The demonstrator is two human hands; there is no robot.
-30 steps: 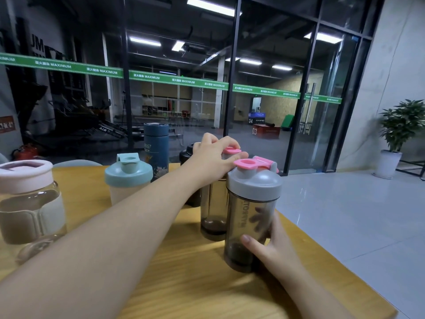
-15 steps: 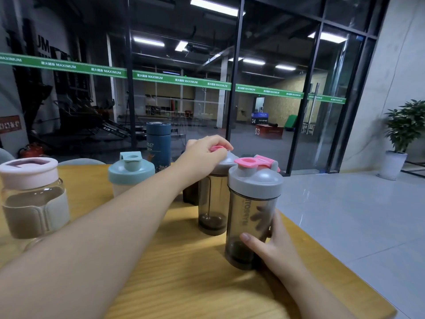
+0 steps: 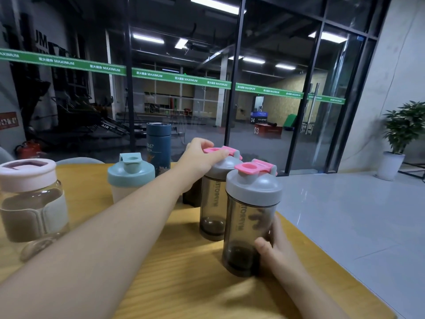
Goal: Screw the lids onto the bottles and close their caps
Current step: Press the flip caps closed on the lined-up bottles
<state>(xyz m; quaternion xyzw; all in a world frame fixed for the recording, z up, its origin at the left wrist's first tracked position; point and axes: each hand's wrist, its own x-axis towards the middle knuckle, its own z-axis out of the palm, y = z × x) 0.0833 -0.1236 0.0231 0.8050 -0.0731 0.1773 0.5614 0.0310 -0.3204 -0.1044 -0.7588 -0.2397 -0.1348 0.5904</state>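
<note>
The right hand (image 3: 274, 247) wraps the lower body of the near smoky bottle (image 3: 247, 229), thumb in front and fingers curled behind, seen through the plastic. Its grey lid (image 3: 254, 186) is on, pink cap (image 3: 251, 168) down. The left hand (image 3: 197, 161) lies over the far bottle's lid (image 3: 224, 165), fingers bent onto its pink cap (image 3: 217, 149); that bottle (image 3: 211, 210) stands just behind the first. Both stand on the wooden desk (image 3: 179, 272), with a teal-lidded shaker (image 3: 130, 178), a blue flask (image 3: 158, 147) and a pink-lidded jar (image 3: 30, 199) to the left.

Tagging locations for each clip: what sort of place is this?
Likely a gym lobby. A glass wall with a green "MAXIMUM" banner looks onto numbered plyo boxes and exercise machines, and shaker bottles stand on the wooden table.
</note>
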